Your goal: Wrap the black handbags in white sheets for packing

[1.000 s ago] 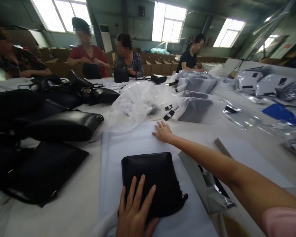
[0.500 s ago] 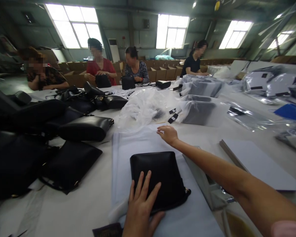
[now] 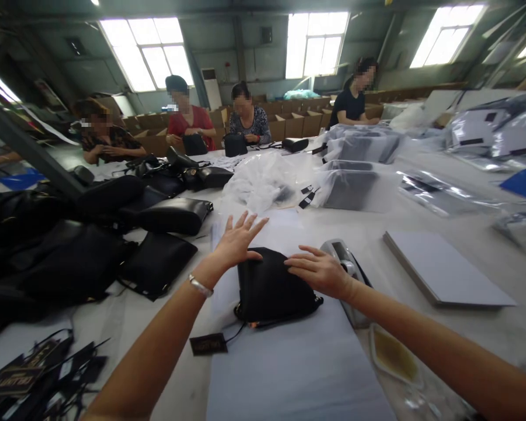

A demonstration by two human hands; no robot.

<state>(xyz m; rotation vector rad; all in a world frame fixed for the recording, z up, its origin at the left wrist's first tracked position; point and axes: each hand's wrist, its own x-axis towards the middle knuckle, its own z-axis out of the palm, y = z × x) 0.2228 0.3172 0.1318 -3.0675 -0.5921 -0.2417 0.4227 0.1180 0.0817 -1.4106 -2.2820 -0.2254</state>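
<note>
A small black bag (image 3: 269,286) lies on a stack of white sheets (image 3: 289,362) in front of me, with a dark hang tag (image 3: 208,344) trailing from it at the left. My left hand (image 3: 236,241) reaches over the bag's far left corner with fingers spread, thumb touching the bag's top edge. My right hand (image 3: 318,271) rests flat on the bag's upper right side, fingers pointing left.
Several black bags (image 3: 114,234) are piled at the left, loose tags (image 3: 30,374) at the near left. A tape dispenser (image 3: 348,266) and a white board stack (image 3: 442,269) lie right of the bag. Plastic-wrapped bags (image 3: 355,187) fill the far table. Several people work at the far side.
My left hand left the bag's near edge and reached forward over its far corner. My right hand drew back from the far sheet onto the bag. The view shifted back and left.
</note>
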